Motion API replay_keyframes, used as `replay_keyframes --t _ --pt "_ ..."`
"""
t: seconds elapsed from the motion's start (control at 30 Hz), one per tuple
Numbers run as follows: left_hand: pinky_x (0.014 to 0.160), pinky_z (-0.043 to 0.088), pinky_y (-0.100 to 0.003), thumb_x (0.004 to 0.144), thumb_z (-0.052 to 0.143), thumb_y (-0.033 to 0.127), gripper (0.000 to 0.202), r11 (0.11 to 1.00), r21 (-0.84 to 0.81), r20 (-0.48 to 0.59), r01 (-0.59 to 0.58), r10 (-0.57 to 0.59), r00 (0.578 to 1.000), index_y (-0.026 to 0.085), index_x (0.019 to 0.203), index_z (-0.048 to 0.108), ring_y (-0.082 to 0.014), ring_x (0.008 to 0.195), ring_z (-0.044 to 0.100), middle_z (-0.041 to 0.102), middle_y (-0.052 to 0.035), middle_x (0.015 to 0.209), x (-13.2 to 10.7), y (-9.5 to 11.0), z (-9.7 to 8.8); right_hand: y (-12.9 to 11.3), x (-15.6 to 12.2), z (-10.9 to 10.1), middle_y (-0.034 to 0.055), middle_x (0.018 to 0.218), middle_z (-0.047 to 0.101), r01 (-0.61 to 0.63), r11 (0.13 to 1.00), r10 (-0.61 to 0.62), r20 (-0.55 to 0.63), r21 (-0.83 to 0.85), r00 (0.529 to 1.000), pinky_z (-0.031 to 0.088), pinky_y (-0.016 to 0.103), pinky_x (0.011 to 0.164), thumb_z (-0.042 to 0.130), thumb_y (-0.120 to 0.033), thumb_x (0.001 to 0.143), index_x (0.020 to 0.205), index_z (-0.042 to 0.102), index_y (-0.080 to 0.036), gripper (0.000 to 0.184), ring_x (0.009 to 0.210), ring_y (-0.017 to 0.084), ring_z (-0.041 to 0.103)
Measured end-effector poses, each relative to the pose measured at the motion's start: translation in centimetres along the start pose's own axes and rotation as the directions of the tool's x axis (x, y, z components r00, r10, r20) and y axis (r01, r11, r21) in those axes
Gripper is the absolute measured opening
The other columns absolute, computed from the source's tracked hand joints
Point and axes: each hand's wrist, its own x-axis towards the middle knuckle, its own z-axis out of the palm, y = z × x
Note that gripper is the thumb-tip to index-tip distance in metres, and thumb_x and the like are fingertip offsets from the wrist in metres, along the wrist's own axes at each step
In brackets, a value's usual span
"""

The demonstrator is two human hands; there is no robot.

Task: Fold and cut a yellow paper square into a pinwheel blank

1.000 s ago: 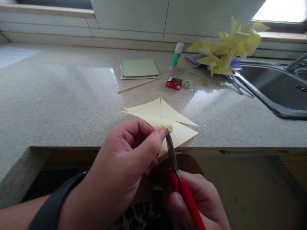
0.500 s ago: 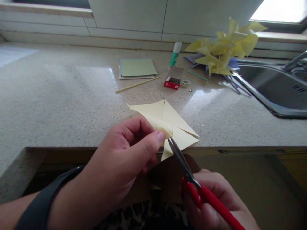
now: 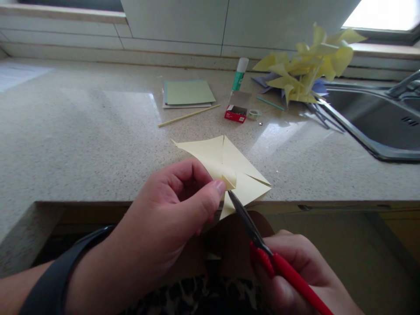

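Observation:
My left hand [image 3: 167,214] pinches a pale yellow paper pinwheel [image 3: 226,168] at its folded centre, thumb pressed on the curled flaps, just over the counter's front edge. My right hand [image 3: 302,271] grips red-handled scissors [image 3: 262,247]. Their closed metal tip touches the pinwheel's centre beside my left thumb. A black band is on my left wrist.
On the speckled counter [image 3: 82,140] lie green paper sheets [image 3: 188,92], a wooden stick [image 3: 188,116], a glue stick [image 3: 239,74], a red box of pins [image 3: 236,109], a small tape roll [image 3: 253,114] and a heap of yellow pinwheels [image 3: 308,65]. A steel sink [image 3: 380,122] is at right.
My right hand swung out to the right and tilted the scissors, whose tip stays at the paper's centre. The pinwheel turned slightly in my left hand.

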Motion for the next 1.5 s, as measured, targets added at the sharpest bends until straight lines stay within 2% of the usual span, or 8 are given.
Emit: replay_keyframes --t 0.13,0.33,0.6,0.87,1.03,1.17,1.23,1.5 --pt "0.045 0.039 -0.012 0.087 0.071 0.030 0.027 0.998 0.051 0.007 -0.037 0.036 0.999 0.019 0.067 0.059 -0.0052 0.049 0.044 0.055 0.0063 0.056 0.1 0.0 0.0 -1.2 0.8 0.5 0.0027 0.072 0.053 0.015 1.000 -0.013 0.061 -0.026 0.998 0.038 0.022 0.048 0.076 -0.061 0.076 0.080 0.076 -0.020 0.042 0.057 0.011 0.046" --pt "0.045 0.039 -0.013 0.087 0.070 0.031 0.025 0.977 0.186 0.002 -0.101 0.102 0.995 0.019 0.068 0.059 -0.0060 0.049 0.044 0.055 0.0062 0.056 0.1 0.1 -0.3 -0.8 0.3 0.3 0.0003 0.067 0.053 0.027 0.995 -0.035 -0.091 -0.092 0.995 0.038 0.021 0.045 0.080 -0.057 0.074 0.091 0.077 -0.025 0.037 0.052 0.010 0.046" --pt "0.047 0.041 -0.015 0.085 0.071 0.031 0.021 0.903 0.376 0.025 -0.208 0.214 0.976 0.020 0.070 0.062 -0.0084 0.053 0.050 0.059 0.0047 0.060 0.6 -0.1 -0.7 -1.8 1.2 0.1 0.0062 0.073 0.058 -0.023 0.978 0.026 0.010 -0.207 1.000 0.043 0.024 0.050 0.071 -0.069 0.075 0.066 0.072 -0.019 0.051 0.062 0.015 0.053" --pt "0.050 0.042 -0.017 0.086 0.071 0.035 0.020 0.876 0.421 0.065 -0.234 0.228 0.971 0.022 0.073 0.066 -0.0095 0.057 0.053 0.062 0.0047 0.064 0.9 -0.1 -0.9 -1.1 0.3 -0.9 0.0079 0.082 0.065 -0.065 0.960 0.068 0.004 -0.274 0.998 0.052 0.027 0.057 0.072 -0.069 0.073 0.075 0.076 -0.021 0.048 0.072 0.020 0.063" --pt "0.051 0.043 -0.017 0.090 0.068 0.036 0.024 0.911 0.368 0.068 -0.187 0.174 0.982 0.021 0.072 0.064 -0.0082 0.055 0.052 0.060 0.0050 0.063 1.2 -0.4 -1.1 -0.2 -0.1 -1.5 0.0014 0.074 0.064 0.083 0.991 -0.090 -0.061 -0.104 0.994 0.046 0.019 0.048 0.079 -0.051 0.078 0.095 0.075 -0.026 0.031 0.057 0.011 0.058" --pt "0.050 0.043 -0.018 0.091 0.067 0.039 0.026 0.960 0.267 0.067 -0.086 0.071 0.995 0.020 0.074 0.063 -0.0081 0.053 0.050 0.060 0.0046 0.063 1.1 -0.8 -0.9 -1.4 1.5 -0.2 -0.0015 0.054 0.056 0.232 0.973 -0.232 -0.028 0.005 0.972 0.038 0.018 0.042 0.069 -0.047 0.088 0.067 0.064 -0.021 0.034 0.046 0.009 0.047" --pt "0.049 0.042 -0.017 0.090 0.069 0.039 0.024 0.968 0.241 0.051 -0.071 0.060 0.997 0.020 0.076 0.064 -0.0076 0.053 0.050 0.060 0.0050 0.063 1.0 -1.0 -0.7 -2.3 2.4 0.8 -0.0029 0.056 0.058 0.309 0.950 -0.311 -0.197 -0.040 0.930 0.038 0.017 0.041 0.077 -0.034 0.083 0.068 0.063 -0.021 0.025 0.046 0.008 0.047" --pt "0.047 0.040 -0.016 0.087 0.073 0.039 0.023 0.968 0.238 -0.027 -0.078 0.087 0.996 0.020 0.076 0.065 -0.0066 0.051 0.047 0.056 0.0066 0.058 0.6 -1.4 -0.4 -4.2 4.5 4.9 -0.0031 0.081 0.077 0.568 0.821 -0.517 -0.490 -0.054 0.701 0.061 0.021 0.068 0.078 -0.012 0.077 0.074 0.064 -0.023 0.018 0.073 0.013 0.073"
